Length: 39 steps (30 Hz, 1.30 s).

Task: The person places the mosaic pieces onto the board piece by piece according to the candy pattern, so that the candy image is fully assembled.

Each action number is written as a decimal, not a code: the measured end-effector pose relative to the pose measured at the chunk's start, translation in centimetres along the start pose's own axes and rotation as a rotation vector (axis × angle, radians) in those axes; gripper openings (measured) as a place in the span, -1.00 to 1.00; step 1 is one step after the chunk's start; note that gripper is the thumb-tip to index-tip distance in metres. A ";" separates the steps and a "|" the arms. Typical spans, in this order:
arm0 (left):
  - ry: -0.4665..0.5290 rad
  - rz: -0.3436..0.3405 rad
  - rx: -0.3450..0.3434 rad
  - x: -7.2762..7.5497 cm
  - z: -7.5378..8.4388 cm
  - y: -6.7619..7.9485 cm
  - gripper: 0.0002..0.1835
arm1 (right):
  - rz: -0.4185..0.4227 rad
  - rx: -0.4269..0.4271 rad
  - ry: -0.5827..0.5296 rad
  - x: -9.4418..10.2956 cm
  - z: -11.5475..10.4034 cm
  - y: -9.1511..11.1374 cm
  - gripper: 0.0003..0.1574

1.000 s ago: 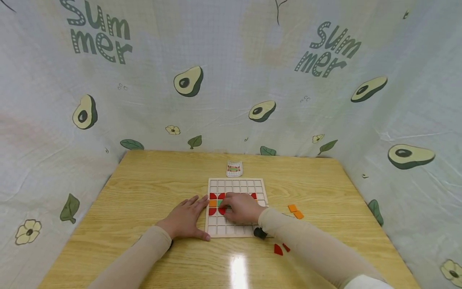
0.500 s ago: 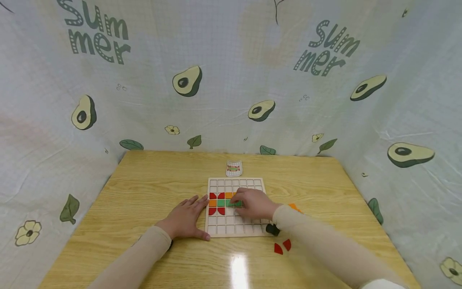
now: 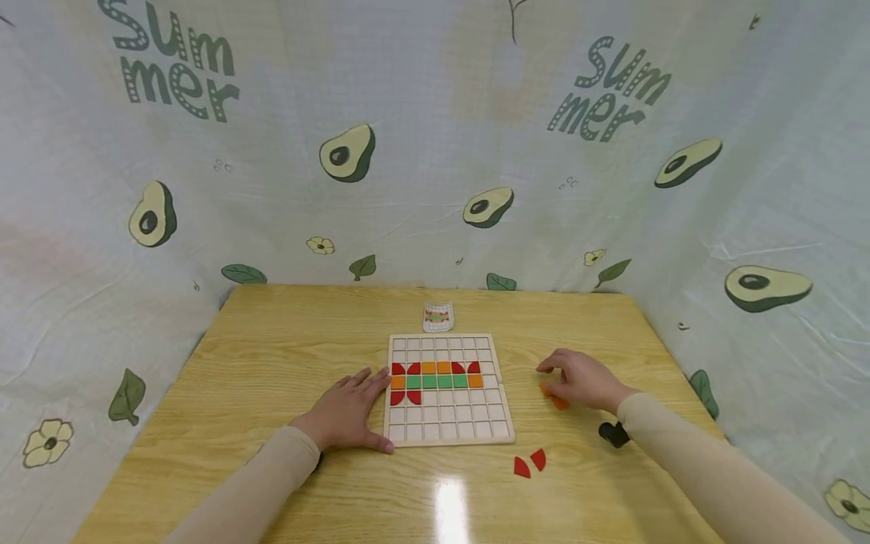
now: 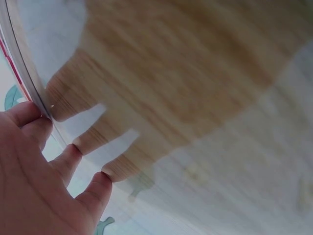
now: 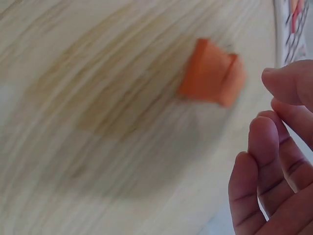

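Observation:
A wooden grid board (image 3: pixel 448 433) holds rows of red quarter-circle tiles (image 3: pixel 414 397), orange square tiles (image 3: pixel 436 368) and green square tiles (image 3: pixel 436 381). My left hand (image 3: pixel 345 414) lies with fingers spread, its fingertips and thumb at the board's left edge. In the left wrist view, the left fingertips (image 4: pixel 106 178) rest on the tabletop. To the right of the board, my right hand (image 3: pixel 584 380) hovers by two loose orange square tiles (image 5: pixel 212 73), one overlapping the other. Its fingers are loosely bent, with nothing between them and a gap to the tiles.
Two loose red quarter-circle tiles (image 3: pixel 529 462) lie on the wooden table (image 3: pixel 292 325) near the board's front right corner. Behind the board is a small card (image 3: pixel 438 317) printed with a coloured grid pattern. A patterned cloth (image 3: pixel 408 98) hangs around the table's back and sides.
My right hand has moved off the board to the right, over to the loose orange tiles, uncovering the upper tile rows. The left hand stays at the board's left edge.

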<state>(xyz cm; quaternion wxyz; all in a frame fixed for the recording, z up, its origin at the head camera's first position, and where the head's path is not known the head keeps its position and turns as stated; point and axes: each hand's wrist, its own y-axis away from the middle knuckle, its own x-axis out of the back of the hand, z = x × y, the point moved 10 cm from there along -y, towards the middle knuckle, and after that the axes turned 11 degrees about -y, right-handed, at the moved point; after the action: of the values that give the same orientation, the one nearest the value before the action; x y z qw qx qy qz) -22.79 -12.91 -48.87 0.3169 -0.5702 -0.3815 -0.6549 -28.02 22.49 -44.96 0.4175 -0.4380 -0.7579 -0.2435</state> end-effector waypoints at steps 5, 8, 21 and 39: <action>-0.001 0.002 0.002 0.0 0.0 0.2 0.30 | -0.019 -0.003 0.000 -0.5 1.5 0.6 -0.67; -0.002 0.005 -0.003 0.0 0.0 0.2 0.29 | -0.022 0.017 0.037 -0.9 1.5 0.7 -0.70; 0.031 0.028 -0.019 0.0 0.0 0.1 0.29 | 0.001 0.044 0.066 -1.2 1.3 0.4 -0.74; 0.040 0.060 -0.023 -0.6 -0.3 0.0 0.31 | 0.001 0.077 0.051 -1.1 1.7 0.2 -0.73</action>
<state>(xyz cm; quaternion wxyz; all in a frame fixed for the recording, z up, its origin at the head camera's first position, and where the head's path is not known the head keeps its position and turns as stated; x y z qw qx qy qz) -22.89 -13.16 -49.44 0.3374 -0.5716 -0.3504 -0.6608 -28.25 23.32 -46.82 0.4534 -0.4159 -0.7556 -0.2250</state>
